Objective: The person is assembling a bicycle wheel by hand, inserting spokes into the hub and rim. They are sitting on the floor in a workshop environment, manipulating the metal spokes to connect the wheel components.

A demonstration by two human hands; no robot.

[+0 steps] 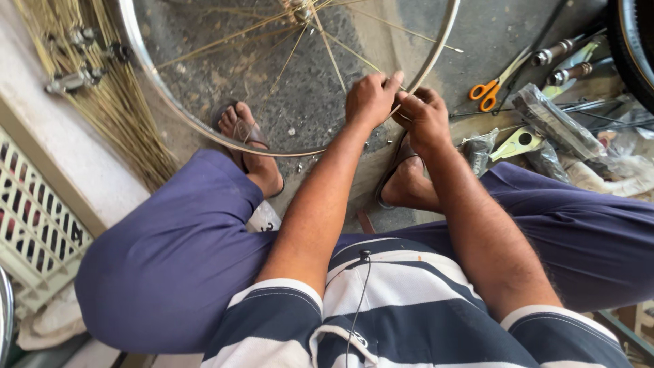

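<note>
Both hands (pixel 398 105) pinch a spoke (pixel 354 56) at the rim (pixel 436 51), scissors (pixel 494 85) nearby.

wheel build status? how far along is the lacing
Done: several spokes already run from the hub out to the rim. In hand: the left hand and right hand meet at the rim's near edge, pinching a spoke there. Left: wide stretches of the rim show no spokes, and a large bundle of loose spokes lies beside it, so it looks fairly early.

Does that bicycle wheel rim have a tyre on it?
No, bare: the rim shows shiny metal all round, with thin spokes visible.
</note>
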